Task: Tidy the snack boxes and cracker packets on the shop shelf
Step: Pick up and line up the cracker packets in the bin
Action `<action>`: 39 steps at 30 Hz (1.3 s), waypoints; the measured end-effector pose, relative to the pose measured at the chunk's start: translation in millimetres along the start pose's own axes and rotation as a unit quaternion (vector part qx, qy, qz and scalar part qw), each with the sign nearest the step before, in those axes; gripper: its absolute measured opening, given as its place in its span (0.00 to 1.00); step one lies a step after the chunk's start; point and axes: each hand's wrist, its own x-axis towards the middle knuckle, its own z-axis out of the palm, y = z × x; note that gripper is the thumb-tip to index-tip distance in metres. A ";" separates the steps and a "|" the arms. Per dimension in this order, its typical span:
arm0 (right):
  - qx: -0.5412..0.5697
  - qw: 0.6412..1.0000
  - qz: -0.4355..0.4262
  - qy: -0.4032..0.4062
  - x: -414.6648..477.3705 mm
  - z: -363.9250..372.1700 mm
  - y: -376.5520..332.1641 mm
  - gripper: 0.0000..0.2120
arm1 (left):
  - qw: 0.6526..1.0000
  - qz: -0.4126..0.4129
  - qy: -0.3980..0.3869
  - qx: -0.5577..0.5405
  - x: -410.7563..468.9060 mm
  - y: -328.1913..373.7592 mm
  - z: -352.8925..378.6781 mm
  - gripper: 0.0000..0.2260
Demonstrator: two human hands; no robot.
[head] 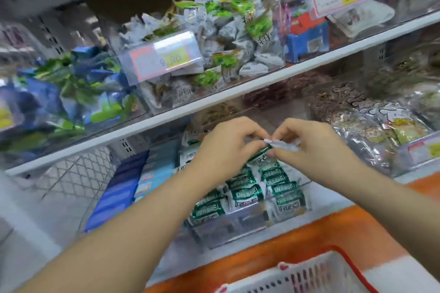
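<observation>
Head view, starting at the pinch: one green-and-white cracker packet (260, 153) gripped from both ends, left hand (223, 147) curled over the green end, right hand (307, 145) nipping the white crimped seal between thumb and forefinger. Both closed snugly on it, nothing slack. Held just above the back rows of matching packets (247, 194) in the clear tray (238, 229), toward that tray's 12 o'clock, not yet set down.

To do this well: pinch only the end seals, never the middle, to spare the crackers inside. Turn until the label band agrees with the neighbours, then lower flat into whatever gap lies under the hands, hidden just now. Press lightly and avoid shoving the front rows toward the tray's 6 o'clock wall.

Long axis roughly 8 o'clock to 2 o'clock, crimped end pointing to 2; blurred, so only roughly. Close to the rows beneath, set nearly 9 to 3.

Further out: blue snack boxes (119, 194) lined up at the tray's 9 o'clock, white basket (309, 273) at 5 o'clock, upper shelf (214, 100) at 12 o'clock with a price tag (164, 57) in front of loose packets
</observation>
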 end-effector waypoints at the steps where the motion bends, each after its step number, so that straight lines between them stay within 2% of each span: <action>1: 0.024 1.000 -0.001 0.003 -10.4 -2.6 -5.8 0.07 | 1.000 -0.007 0.012 -0.024 -11.8 5.9 -3.0 0.03; 4: 0.095 0.995 0.006 0.011 -45.1 -1.6 -16.6 0.07 | 0.986 -0.052 0.050 -0.149 -53.9 19.9 -5.1 0.03; 7: 0.185 0.980 0.064 0.015 -74.5 8.2 -14.4 0.09 | 0.959 -0.109 0.074 -0.251 -94.7 22.8 3.2 0.11; 10: 0.285 0.951 0.122 0.006 -93.8 20.5 -13.9 0.13 | 0.952 -0.145 0.103 -0.251 -124.2 18.2 15.3 0.11; 14: 0.398 0.896 0.186 -0.062 -107.2 35.0 -14.1 0.15 | 0.935 -0.170 0.142 -0.277 -147.6 8.6 31.1 0.12; 17: 0.442 0.871 0.177 -0.125 -106.2 36.2 -9.6 0.20 | 0.922 -0.175 0.174 -0.300 -153.2 3.1 34.4 0.12; 20: 0.474 0.856 0.159 -0.133 -101.7 38.2 -2.6 0.21 | 0.908 -0.191 0.217 -0.304 -154.9 0.9 34.4 0.12; 24: 0.430 0.884 0.156 -0.102 -96.4 42.0 -3.7 0.22 | 0.904 -0.200 0.223 -0.304 -155.7 5.0 39.2 0.11; 26: 0.342 0.926 0.146 -0.068 -99.9 46.0 -8.1 0.19 | 0.901 -0.218 0.210 -0.310 -157.0 8.0 45.9 0.08; 28: 0.238 0.962 0.133 -0.031 -107.4 53.6 -12.4 0.13 | 0.895 -0.243 0.192 -0.320 -158.9 12.5 52.7 0.05; 32: 0.214 0.962 0.167 -0.023 -117.3 66.2 -20.3 0.10 | 0.891 -0.291 0.151 -0.314 -162.1 15.2 66.5 0.07; 34: 0.217 0.954 0.204 -0.028 -116.7 68.6 -17.8 0.10 | 0.858 -0.340 0.115 -0.367 -161.7 15.5 69.3 0.08; 35: 0.214 0.950 0.224 -0.030 -116.3 69.2 -14.5 0.10 | 0.815 -0.367 0.094 -0.439 -160.8 16.2 69.1 0.08; 37: 0.226 0.938 0.259 -0.040 -117.1 69.1 -8.7 0.11 | 0.699 -0.392 0.041 -0.596 -158.9 17.1 64.9 0.06; 38: 0.240 0.930 0.275 -0.052 -116.5 68.9 -6.9 0.11 | 0.660 -0.390 0.021 -0.642 -158.7 15.7 61.7 0.11; 39: 0.265 0.916 0.295 -0.065 -115.0 68.0 -5.8 0.11 | 0.634 -0.390 0.005 -0.667 -158.3 14.2 58.2 0.17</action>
